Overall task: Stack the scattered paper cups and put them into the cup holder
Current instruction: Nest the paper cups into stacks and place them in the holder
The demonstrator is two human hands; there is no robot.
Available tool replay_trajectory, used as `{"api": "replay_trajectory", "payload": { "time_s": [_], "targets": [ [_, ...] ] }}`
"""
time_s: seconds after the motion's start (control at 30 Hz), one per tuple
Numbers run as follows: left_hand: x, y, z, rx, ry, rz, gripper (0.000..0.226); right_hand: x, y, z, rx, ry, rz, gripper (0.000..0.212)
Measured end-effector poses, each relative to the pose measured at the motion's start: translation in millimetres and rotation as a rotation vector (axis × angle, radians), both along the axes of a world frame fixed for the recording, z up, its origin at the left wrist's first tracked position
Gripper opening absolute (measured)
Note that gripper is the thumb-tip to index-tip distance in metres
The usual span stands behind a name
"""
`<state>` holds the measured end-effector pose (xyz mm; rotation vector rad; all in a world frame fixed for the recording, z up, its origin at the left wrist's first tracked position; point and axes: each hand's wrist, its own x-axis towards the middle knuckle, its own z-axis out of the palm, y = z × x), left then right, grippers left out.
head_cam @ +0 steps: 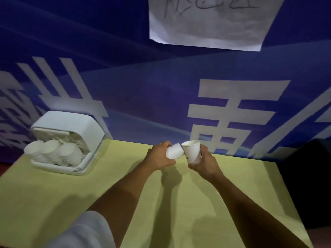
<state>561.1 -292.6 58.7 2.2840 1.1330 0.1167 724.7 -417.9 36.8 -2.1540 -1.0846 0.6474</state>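
Mid-nesting, by the look of it: holding a left cup (174,152) sideways, free end touching the rim of a right cup (192,151) tilted mouth-up, both in the air over the far part of the desk (215,194). Left grip (159,155) curled round the first, right grip (204,161) curled round the second. Next, probably: lining narrow base with open mouth and sliding in straight, lightly enough not to crush thin walls. White paper, smooth, tapered, with rolled rims and faint print on the right one. Further left, near the desk's corner, a holder (71,120): white rounded plastic box carrying three slanted stacks (52,151). Behind, a blue banner (161,95) with big white characters and a scribbled sheet (211,20).
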Motion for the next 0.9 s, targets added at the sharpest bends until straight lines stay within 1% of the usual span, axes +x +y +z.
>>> {"api": "replay_trajectory", "payload": {
  "time_s": [0.1, 0.23, 0.37, 0.47, 0.67, 0.77, 0.9],
  "targets": [
    [-64, 26, 2, -0.002, -0.007, -0.025, 0.068, -66, 26, 9, 0.030, 0.035, -0.009, 0.073],
    [-142, 61, 1, -0.006, 0.009, -0.032, 0.076, -150, 60, 20, 0.044, 0.093, -0.057, 0.059],
    [-195, 84, -2, -0.025, 0.032, 0.042, 0.069, -207, 89, 19, 0.009, 0.127, -0.009, 0.060],
    [-231, 102, 1, -0.024, 0.046, 0.118, 0.063, -236, 119, 22, 0.010, 0.134, 0.077, 0.059],
    [-308, 142, 18, 0.050, 0.015, 0.309, 0.066, -291, 186, 29, 0.065, 0.083, 0.228, 0.061],
    [-333, 163, 29, 0.087, -0.057, 0.331, 0.059, -314, 209, 31, 0.067, 0.067, 0.251, 0.061],
    [-364, 209, 35, 0.002, -0.145, 0.332, 0.063, -341, 247, 37, 0.064, 0.064, 0.253, 0.059]
  ]
}}
